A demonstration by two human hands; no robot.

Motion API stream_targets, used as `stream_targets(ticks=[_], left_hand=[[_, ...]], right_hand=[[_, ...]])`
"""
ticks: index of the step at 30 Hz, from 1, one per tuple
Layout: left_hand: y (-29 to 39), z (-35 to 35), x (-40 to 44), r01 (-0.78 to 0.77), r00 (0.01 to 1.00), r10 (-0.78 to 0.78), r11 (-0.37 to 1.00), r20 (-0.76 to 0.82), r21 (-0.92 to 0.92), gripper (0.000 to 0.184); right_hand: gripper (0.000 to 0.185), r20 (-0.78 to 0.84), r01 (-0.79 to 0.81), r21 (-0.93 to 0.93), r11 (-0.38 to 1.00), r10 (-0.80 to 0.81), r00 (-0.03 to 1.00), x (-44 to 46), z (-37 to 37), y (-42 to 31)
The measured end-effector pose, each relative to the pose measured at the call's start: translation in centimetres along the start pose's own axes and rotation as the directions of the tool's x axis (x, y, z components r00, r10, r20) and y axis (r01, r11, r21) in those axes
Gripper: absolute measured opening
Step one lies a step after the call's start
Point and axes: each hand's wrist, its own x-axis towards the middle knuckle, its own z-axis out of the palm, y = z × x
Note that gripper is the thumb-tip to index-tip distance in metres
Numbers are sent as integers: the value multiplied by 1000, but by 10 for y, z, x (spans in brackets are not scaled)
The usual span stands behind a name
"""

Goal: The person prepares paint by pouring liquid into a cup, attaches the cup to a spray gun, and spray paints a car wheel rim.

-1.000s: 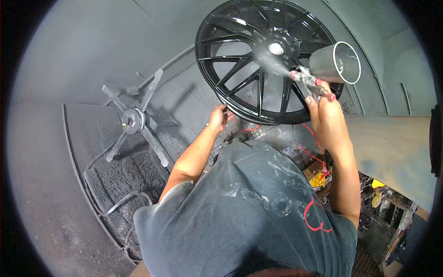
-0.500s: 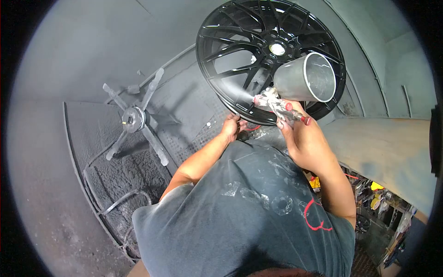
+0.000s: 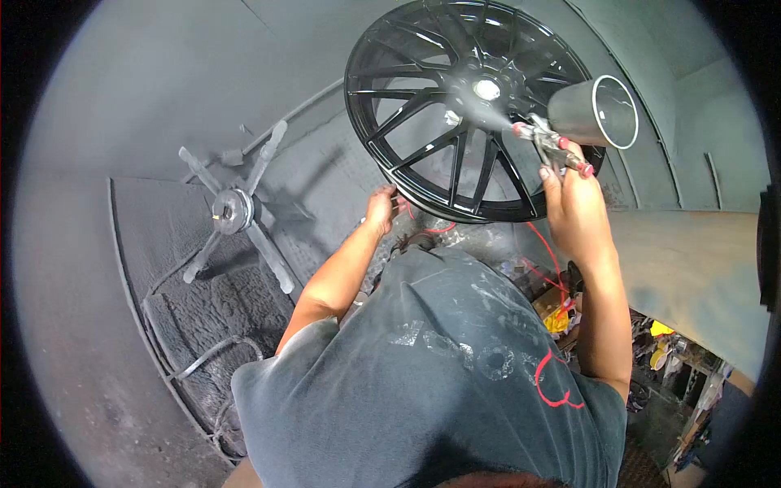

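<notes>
Nearest me: dark, stained shirt [image 3: 423, 350], both bare forearms reaching ahead.

Left hand [image 3: 380, 210]: at the wheel's lower left edge, fingers partly curled and partly out of sight. I cannot tell whether it grips or only touches; my guess is that it sits there to steady or turn the wheel, low and out of the spray.

Right hand [image 3: 576, 199]: closed round the handle of a spray gun [image 3: 547, 145], thumb along the near side. Gun held off the surface, nozzle towards the hub; I read the gap as room for the mist [image 3: 482, 107] to fan out. Cup [image 3: 573, 114] rides on the gun, round rim towards my view, contents not readable from here.

Wheel [image 3: 488, 89]: glossy black, many spokes, just ahead of both hands, tilted face up, which likely gives the gun a straight line to the spokes. Its support is hidden from me.

Farther off: red hose [image 3: 543, 240] below the wheel, link to gun unclear; grey four-armed stand [image 3: 234, 211] well apart at left; grey wall [image 3: 163, 98] behind.
</notes>
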Motion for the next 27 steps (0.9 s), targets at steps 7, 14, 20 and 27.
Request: stream_targets(ticks=[7,14,20,27], left_hand=[[-27,4,5,-28,999,28,1000,16,1,15],[-49,28,-11,-23,999,20,998,-36,-60,12],[-58,31,-24,25,997,-33,994,74,106,14],[-35,10,-20,1,996,-14,989,90,147,18]], right_hand=[[23,225,82,195,977,-126,966,-6,0,-33],[27,290,46,360,932,-159,944,-10,14,-44],[32,179,205,178,962,-237,955,-12,31,-28],[30,62,-77,-2,997,77,995,-6,0,-12]])
